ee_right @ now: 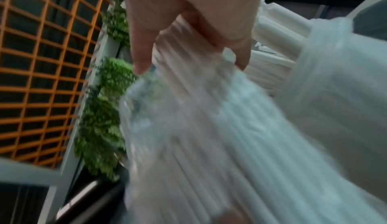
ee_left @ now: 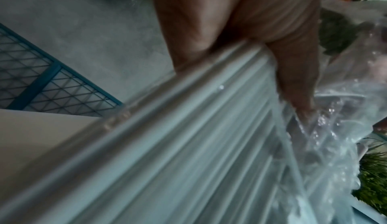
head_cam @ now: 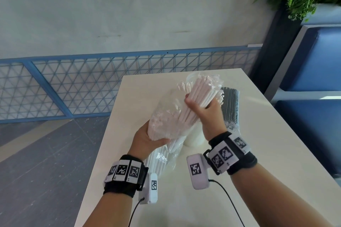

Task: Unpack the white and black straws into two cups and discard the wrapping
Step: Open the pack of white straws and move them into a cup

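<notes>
White straws (head_cam: 198, 96) are gripped in a bundle by the right hand (head_cam: 206, 114) above the table (head_cam: 267, 143) while the clear wrapping (head_cam: 162, 116) is clutched by the left hand (head_cam: 147, 138), so loose straws could be spilled beside the cup (head_cam: 194, 138) if dragged out unevenly.

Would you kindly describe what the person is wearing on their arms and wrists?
Both forearms are bare, without sleeves. Each wrist carries a black band ringed with white tiles printed with black square codes, plus a white camera pod, also coded, with a thin black cable trailing back.
</notes>
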### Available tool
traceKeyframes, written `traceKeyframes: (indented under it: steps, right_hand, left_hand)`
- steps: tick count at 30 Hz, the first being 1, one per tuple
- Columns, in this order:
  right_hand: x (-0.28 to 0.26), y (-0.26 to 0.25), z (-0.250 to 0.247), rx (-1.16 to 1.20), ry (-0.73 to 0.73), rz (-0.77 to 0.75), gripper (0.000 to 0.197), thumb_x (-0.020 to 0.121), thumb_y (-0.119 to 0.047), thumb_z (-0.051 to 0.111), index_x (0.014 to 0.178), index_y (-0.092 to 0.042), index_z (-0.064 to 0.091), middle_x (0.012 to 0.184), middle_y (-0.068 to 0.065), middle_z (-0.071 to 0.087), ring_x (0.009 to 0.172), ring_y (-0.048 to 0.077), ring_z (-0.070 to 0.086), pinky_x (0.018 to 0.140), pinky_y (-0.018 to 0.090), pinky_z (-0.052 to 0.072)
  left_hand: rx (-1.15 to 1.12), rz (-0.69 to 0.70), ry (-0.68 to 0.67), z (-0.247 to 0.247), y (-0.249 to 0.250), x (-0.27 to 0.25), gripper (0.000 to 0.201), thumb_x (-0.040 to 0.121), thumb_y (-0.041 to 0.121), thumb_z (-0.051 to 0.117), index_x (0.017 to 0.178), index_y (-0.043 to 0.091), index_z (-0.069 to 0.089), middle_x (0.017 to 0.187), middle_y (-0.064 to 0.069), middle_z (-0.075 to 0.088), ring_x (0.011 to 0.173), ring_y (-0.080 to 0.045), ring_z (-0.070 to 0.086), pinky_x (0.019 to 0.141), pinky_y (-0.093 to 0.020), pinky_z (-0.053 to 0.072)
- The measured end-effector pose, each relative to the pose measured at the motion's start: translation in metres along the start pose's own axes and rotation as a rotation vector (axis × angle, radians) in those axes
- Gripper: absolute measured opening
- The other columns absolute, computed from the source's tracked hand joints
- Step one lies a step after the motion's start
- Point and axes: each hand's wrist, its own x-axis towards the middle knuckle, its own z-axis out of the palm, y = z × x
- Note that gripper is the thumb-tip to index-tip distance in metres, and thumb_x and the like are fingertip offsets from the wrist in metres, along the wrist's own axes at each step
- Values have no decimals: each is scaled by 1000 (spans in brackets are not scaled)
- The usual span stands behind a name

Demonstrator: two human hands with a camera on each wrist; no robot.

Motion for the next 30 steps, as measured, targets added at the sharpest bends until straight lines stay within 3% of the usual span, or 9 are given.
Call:
traceKeyframes:
  steps: [3,6,9,12,15,17,22,27,30]
  right_hand:
    - [-9,17,5,-126,-9,116,57,64,-30,79,111,-5,59,98,9,70,90,20,69,76,31,58]
    - [-4,12,7,-29,106,80,39,76,-15,73,110,0,60,98,13,68,86,18,67,65,18,56]
    - [8,-7,6,96,215,26,26,80,-10,68,99,7,61,93,20,66,78,20,64,61,21,54]
    - [18,-22,1,203,278,33,9,82,-8,64,87,-3,60,80,13,64,74,21,63,65,30,54]
    - [25,-29,-4,262,316,47,4,82,-9,64,83,-8,60,74,7,64,68,18,63,67,33,54]
    - [27,-31,-4,288,329,49,6,83,-8,63,80,-10,58,73,7,63,66,18,62,68,34,54]
    - [29,-39,-6,293,324,13,8,84,-5,61,79,-11,57,70,5,61,63,16,61,66,32,54]
    - [29,-49,-1,82,166,-124,4,81,-7,65,80,-8,61,69,3,64,67,18,63,65,32,55]
    - [28,-54,6,7,140,-186,5,82,-8,65,84,-6,61,67,0,64,67,17,64,64,33,56]
  left_hand:
    - [-1,13,6,1,1,0,56,62,5,83,100,35,55,99,15,63,95,4,57,74,-14,46]
    - [17,11,2,0,-1,0,54,62,6,84,95,37,54,96,18,62,89,9,57,69,-7,46]
    - [49,-2,7,-2,-5,-1,51,61,10,85,93,36,55,96,15,64,93,2,59,72,-10,45]
    - [78,4,24,-5,-10,0,49,59,17,88,95,32,58,96,10,68,95,-4,63,72,-10,46]
    - [77,1,34,-7,-16,1,57,49,35,87,100,26,61,98,6,70,96,-9,65,76,-16,48]
    - [87,-2,42,-8,-18,2,56,54,28,89,103,22,62,99,4,69,97,-11,65,77,-18,48]
    - [83,12,50,-9,-19,1,46,63,14,85,99,27,60,98,8,68,98,-8,64,73,-10,46]
    - [63,-2,35,-7,-15,0,48,61,16,86,95,34,58,98,8,67,96,-7,63,78,-19,47]
    - [45,-15,23,-4,-13,0,49,61,9,85,94,31,58,95,11,67,91,-2,62,73,-13,46]
